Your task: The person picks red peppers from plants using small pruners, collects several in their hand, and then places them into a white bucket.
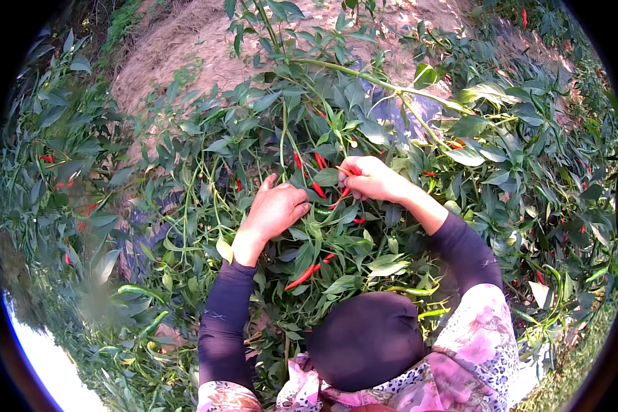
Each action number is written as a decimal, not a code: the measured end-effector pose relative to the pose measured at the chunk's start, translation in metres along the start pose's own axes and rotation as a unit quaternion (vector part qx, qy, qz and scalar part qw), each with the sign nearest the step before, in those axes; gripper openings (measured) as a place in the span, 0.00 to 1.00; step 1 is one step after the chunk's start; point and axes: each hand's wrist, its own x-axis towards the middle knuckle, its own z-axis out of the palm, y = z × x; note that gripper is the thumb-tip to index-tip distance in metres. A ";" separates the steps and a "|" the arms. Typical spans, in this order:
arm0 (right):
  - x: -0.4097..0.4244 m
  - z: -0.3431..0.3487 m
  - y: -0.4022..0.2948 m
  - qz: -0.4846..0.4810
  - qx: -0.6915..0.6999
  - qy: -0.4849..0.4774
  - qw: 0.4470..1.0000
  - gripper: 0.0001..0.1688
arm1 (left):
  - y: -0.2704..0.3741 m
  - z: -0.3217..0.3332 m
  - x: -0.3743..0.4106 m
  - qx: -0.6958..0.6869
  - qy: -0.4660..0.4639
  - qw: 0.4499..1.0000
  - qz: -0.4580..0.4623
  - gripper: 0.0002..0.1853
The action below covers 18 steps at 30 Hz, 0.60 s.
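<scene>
Both hands reach into a leafy chilli pepper plant. My right hand (369,178) is closed on red chilli peppers (346,170), one poking out past its fingertips. To the left, my left hand (278,208) lies over the foliage with its fingers bent; whether it grips anything beneath is hidden. Between the hands hang several red chillies, one of them a red chilli (319,190) close to the right fingers. A small green chilli (322,211) shows just right of the left fingertips. Lower down, a long red chilli (301,277) lies among the leaves.
A thick green branch (381,82) slants across above the hands. Bare soil (185,67) lies beyond the plants, with plastic sheeting (399,110) partly covered by leaves. More chilli plants stand on both sides. Green chillies (140,292) hang at lower left, others (414,291) near my right arm.
</scene>
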 end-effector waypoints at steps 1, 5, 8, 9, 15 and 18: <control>0.005 0.002 0.001 -0.073 -0.103 0.036 0.991 0.04 | 0.000 -0.003 -0.002 0.005 -0.010 1.000 0.002 0.07; 0.012 0.036 -0.028 -0.277 -0.337 0.057 0.898 0.06 | -0.001 -0.010 -0.005 0.033 -0.042 0.998 0.031 0.09; 0.040 0.055 -0.034 -0.225 -0.245 -0.002 0.943 0.07 | -0.009 -0.015 -0.007 0.060 -0.041 0.995 0.073 0.11; 0.053 0.054 -0.029 -0.165 -0.168 -0.038 0.971 0.08 | -0.011 -0.021 -0.009 0.065 -0.084 0.994 0.040 0.10; 0.047 0.013 0.015 -0.041 -0.502 -0.005 0.864 0.13 | -0.042 -0.042 -0.025 0.125 -0.145 0.980 0.045 0.09; 0.065 0.016 0.024 -0.091 -0.408 0.031 0.908 0.12 | -0.034 -0.037 -0.019 0.144 -0.153 0.976 0.059 0.09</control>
